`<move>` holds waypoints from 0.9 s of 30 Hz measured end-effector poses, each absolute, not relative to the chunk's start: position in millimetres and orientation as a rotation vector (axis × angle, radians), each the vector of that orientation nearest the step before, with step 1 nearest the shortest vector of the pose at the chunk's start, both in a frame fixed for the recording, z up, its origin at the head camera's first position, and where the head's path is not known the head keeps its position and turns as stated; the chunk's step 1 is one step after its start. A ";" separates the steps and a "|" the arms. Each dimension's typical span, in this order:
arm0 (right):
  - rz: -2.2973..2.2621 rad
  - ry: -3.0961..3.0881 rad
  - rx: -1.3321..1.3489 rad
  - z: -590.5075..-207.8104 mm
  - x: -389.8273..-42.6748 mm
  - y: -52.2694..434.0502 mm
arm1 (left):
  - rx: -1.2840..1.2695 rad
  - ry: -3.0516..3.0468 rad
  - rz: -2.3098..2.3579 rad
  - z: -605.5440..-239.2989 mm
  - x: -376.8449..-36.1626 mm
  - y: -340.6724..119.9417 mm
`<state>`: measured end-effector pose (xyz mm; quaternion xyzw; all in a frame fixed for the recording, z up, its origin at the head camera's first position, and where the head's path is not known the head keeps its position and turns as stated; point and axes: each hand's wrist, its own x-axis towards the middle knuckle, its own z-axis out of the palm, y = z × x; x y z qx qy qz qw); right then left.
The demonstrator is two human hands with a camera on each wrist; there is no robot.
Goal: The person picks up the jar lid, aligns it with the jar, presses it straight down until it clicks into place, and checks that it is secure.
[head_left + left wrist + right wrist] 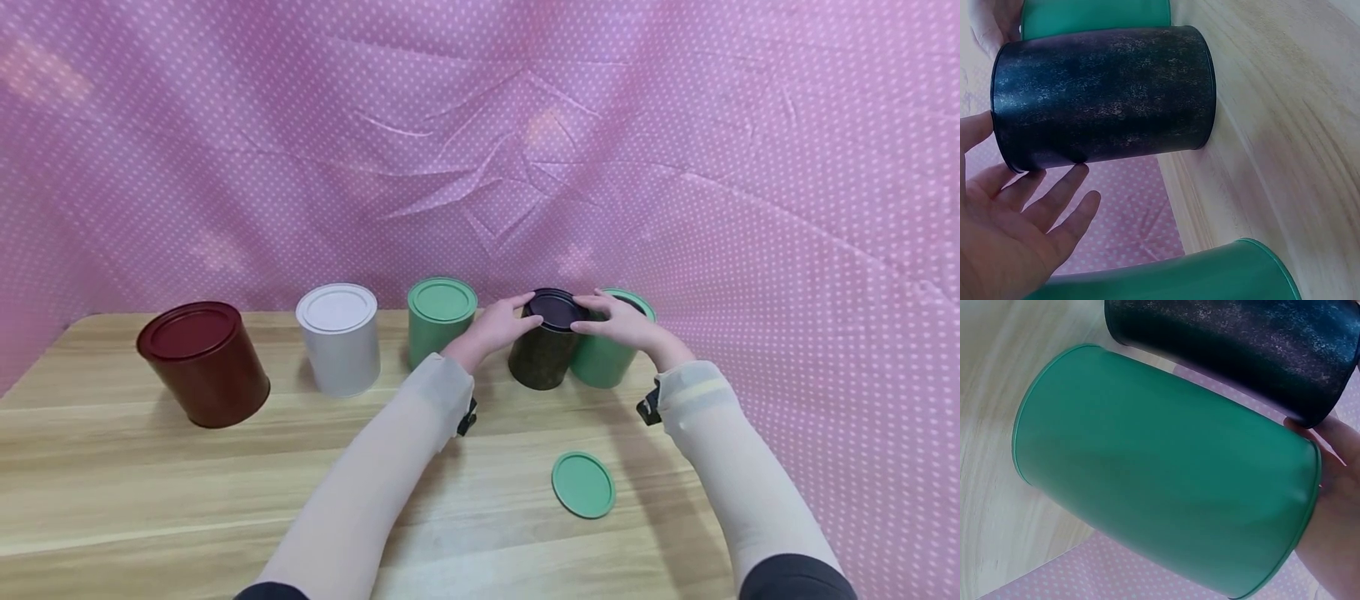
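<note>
Both hands at black tin point(545, 350) near tabletop point(150, 467) far edge: left hand point(497, 325) and right hand point(624, 321) touch lid rim. Open green tin point(611, 354) just beside; loose green lid point(583, 484) nearer front.

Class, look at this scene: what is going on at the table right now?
A person has both hands on the lid of a dark tin: the left hand and the right hand touch its rim from either side. An open green tin stands right behind it, and a loose green lid lies on the wooden table.
</note>
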<state>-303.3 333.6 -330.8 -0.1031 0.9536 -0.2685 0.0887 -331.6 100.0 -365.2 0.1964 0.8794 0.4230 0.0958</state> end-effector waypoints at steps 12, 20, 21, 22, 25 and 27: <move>-0.813 2.824 -0.277 -329.9 -304.3 331.8 | 0.567 2.642 1.202 -359.4 -332.1 99.2; -0.826 2.817 -0.251 -327.9 -304.7 331.1 | 0.526 2.636 1.231 -356.2 -331.2 100.7; -0.828 2.814 -0.246 -328.0 -304.7 331.1 | 0.520 2.638 1.228 -356.3 -331.1 100.9; -0.829 2.813 -0.242 -328.1 -304.8 331.0 | 0.515 2.640 1.224 -356.3 -331.1 101.2; -0.824 2.807 -0.237 -328.3 -304.6 331.0 | 0.505 2.645 1.214 -356.5 -331.3 101.7; -0.816 2.807 -0.237 -328.2 -304.3 330.7 | 0.502 2.647 1.211 -356.3 -331.3 101.8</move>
